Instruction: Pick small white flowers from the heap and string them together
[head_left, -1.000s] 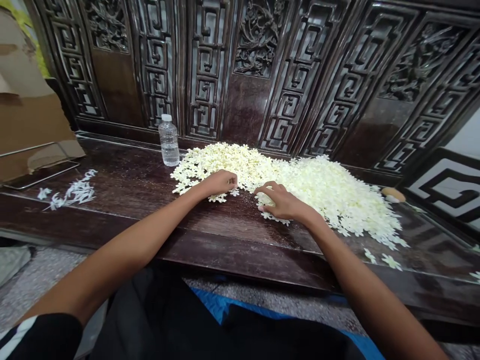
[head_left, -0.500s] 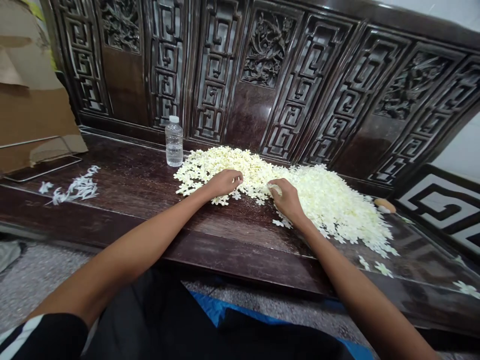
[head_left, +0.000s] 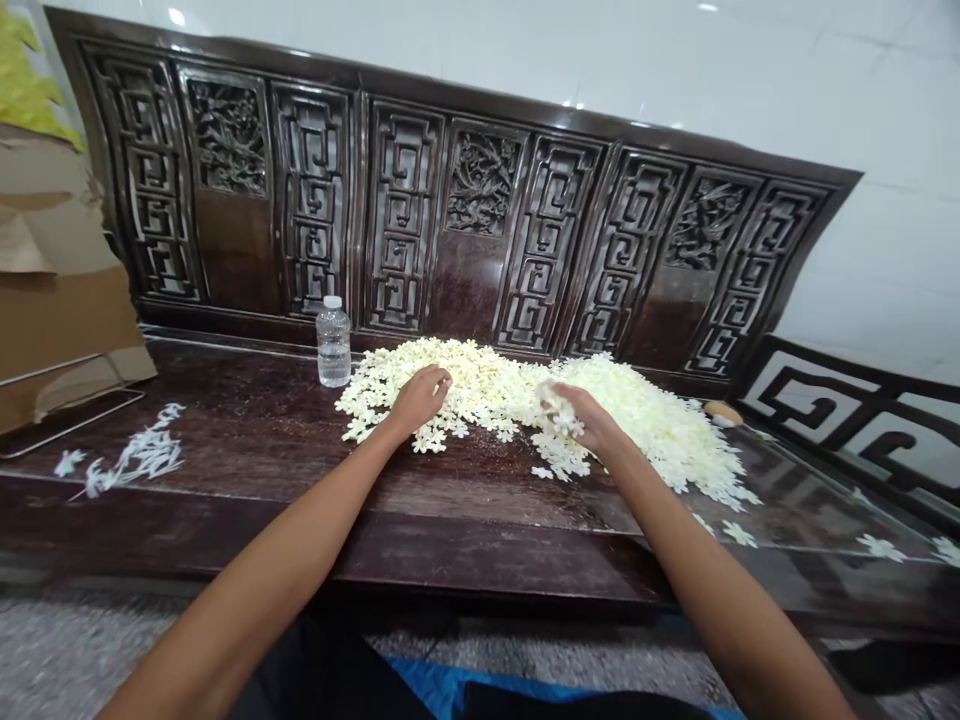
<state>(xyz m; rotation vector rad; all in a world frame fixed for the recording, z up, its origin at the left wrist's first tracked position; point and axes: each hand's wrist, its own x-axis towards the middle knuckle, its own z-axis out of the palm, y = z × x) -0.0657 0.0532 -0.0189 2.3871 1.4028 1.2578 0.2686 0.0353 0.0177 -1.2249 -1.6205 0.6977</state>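
From where I stand, I can't read any words, names, numbers or signs on anything here.
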